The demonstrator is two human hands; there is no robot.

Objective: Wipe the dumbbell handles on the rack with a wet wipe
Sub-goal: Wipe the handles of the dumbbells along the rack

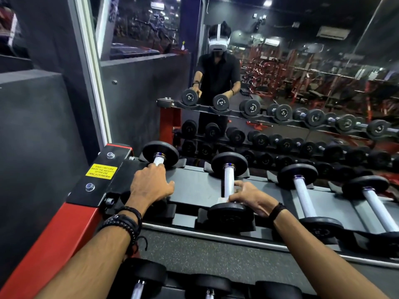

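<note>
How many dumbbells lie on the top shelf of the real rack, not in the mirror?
4: leftmost dumbbell under the left hand; second dumbbell held by the right hand; third dumbbell; fourth dumbbell. More may lie beyond the right edge.

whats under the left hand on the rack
The left hand covers the near part of the first dumbbell's handle; only its far end shows. Whether the fingers grip it is hidden.

Dim overall, lit by small ceiling spots [267, 2] seen reflected in the mirror [302, 72]. Bright sheen on the chrome handles [227, 180]; black plates nearly lost in shadow. Strong wide-angle bending at the edges, frame lines bowed. Soft, slightly smeared detail in the reflected background; forearms near the bottom edge stretched.
</note>
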